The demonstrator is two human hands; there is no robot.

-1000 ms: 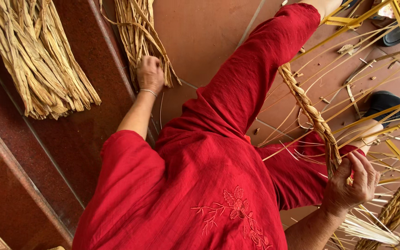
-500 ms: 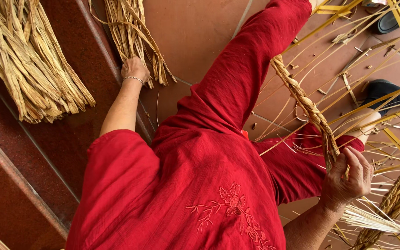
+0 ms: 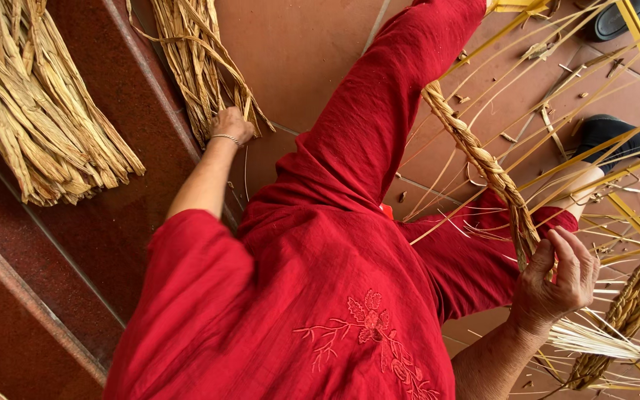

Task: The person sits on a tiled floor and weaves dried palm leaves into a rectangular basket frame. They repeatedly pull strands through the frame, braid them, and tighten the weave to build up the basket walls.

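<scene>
- Hands at work on dried straw: our left hand (image 3: pixel 231 124) reaches out to the side and rests on the lower end of a straw bundle (image 3: pixel 200 67) lying on the tiled floor (image 3: pixel 298 52), fingers curled down into the strands; we cannot tell whether any strand is truly pinched.
- Our right hand (image 3: pixel 557 278) grips the near end of a braided straw rope (image 3: pixel 483 167), fingers wrapped loosely around it with the fingertips spread, while the rope runs up and away over our red-trousered leg (image 3: pixel 379 133).
- Loose strands (image 3: pixel 601 148) fan out from the braid's end in every direction; with only one hand on it, we judge the last plaits could slacken and the braid begin to unravel.
- Pulling from the bundle one-handed could drag several stalks out at once or split a dry one, since the stalks lie tangled and overlapping.
- A second, larger sheaf (image 3: pixel 38 111) sits on the dark red step (image 3: pixel 75 244), well apart from the left hand, and plays no part.
- Thin pale fibres (image 3: pixel 609 344) beside the right wrist, near another braided piece (image 3: pixel 631 296), could snag in the free strands as the braid shifts.
</scene>
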